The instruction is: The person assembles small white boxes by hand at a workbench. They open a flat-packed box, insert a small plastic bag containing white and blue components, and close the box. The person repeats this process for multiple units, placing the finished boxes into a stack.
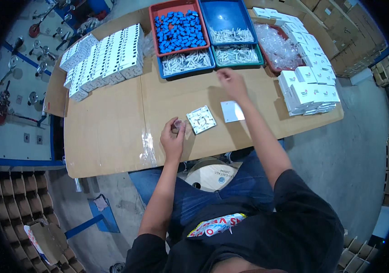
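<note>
My left hand (172, 139) is closed round a small clear plastic bag (178, 124) near the front of the cardboard-covered table. Just right of it lies a square white plastic box base (201, 119), with its moulded inside facing up. Farther right is a flat white square cover (232, 112), partly beside my right forearm. My right hand (233, 85) is above the table, just in front of a green tray (240, 66) of small white slim parts (235, 53). Motion smears its fingers, so whether they hold anything cannot be told.
Blue small parts (178, 29) fill a red tray (151, 22), above a blue tray (175, 78) of white parts. Another blue tray (224, 16) stands beside them. Clear bags (278, 43) lie farther right. Stacked white boxes (108, 59) stand left; more white boxes (310, 93) stand right.
</note>
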